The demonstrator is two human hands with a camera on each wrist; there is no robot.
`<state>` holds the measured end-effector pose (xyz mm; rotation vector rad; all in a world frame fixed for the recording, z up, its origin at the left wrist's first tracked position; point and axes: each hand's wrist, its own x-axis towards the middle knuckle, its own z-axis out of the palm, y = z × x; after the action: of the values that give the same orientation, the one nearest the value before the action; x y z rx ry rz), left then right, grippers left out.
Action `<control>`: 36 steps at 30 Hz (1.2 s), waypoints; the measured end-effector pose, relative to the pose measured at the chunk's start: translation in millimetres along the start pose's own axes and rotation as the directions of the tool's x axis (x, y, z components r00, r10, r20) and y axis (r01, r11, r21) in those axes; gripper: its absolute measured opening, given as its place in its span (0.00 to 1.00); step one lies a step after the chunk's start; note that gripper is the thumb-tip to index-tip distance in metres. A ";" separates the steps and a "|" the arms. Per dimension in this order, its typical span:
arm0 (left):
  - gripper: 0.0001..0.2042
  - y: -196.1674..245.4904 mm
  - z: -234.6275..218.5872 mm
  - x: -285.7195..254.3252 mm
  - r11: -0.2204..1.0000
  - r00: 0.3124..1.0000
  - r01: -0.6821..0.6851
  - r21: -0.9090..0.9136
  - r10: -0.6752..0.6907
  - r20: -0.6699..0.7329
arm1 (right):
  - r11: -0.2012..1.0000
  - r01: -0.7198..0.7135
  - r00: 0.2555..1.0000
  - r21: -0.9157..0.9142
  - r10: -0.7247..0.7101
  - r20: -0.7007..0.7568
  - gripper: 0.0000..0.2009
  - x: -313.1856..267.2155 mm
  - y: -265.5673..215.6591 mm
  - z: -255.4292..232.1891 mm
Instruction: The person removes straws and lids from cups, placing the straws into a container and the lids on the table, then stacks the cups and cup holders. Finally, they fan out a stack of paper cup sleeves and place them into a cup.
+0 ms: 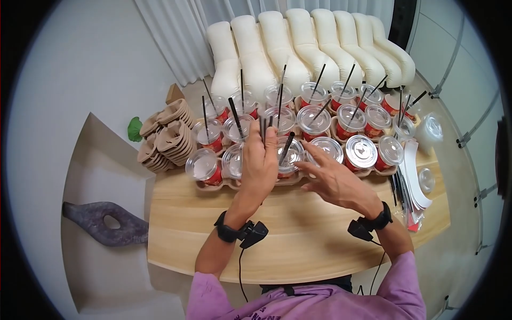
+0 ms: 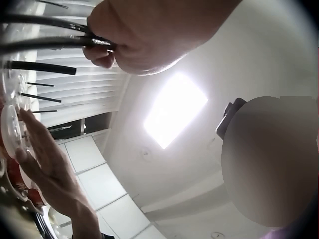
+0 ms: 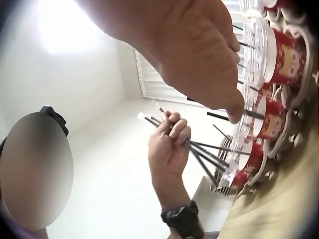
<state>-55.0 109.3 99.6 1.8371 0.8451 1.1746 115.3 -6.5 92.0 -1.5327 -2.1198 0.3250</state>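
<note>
My left hand (image 1: 258,165) grips several black straws (image 3: 204,152), raised above the front row of cups. In the right wrist view its fingers curl around their middles, and the ends stick out on both sides. A black straw (image 1: 286,148) stands tilted in the lid of a front-row cup just right of that hand. My right hand (image 1: 337,182) is spread over the same row, its fingers extended and its fingertips close to that cup's clear lid (image 1: 292,156). The red paper cups (image 3: 273,122) sit in brown pulp carriers (image 1: 212,186), with clear domed lids.
Behind are further rows of lidded cups, many with straws standing in them. Stacked pulp carriers (image 1: 173,138) stand at the left table edge. On the right lie white paper strips (image 1: 413,176), spare clear lids (image 1: 430,128) and wrapped straws (image 1: 396,191). A cream sofa (image 1: 298,48) is beyond the table.
</note>
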 end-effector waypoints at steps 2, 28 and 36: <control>0.13 -8.3 7.1 3.4 0.997 0.999 -0.054 -0.049 0.053 -0.011 | 0.996 0.063 0.998 -0.057 -0.064 -0.018 0.27 10.6 0.4 9.9; 0.10 87.4 -39.8 -21.0 0.873 0.911 -0.393 -0.290 0.325 -0.255 | 0.992 0.057 0.998 -0.114 -0.054 0.029 0.24 26.2 1.4 33.9; 0.19 33.2 -105.4 -12.1 0.975 0.990 -0.140 -0.174 0.134 -0.045 | 0.994 0.069 0.996 -0.082 -0.065 0.059 0.28 31.5 -13.2 26.6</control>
<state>-153.2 110.5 151.8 1.7566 0.6183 1.3256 83.0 21.1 83.7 -1.5109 -2.2490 0.2612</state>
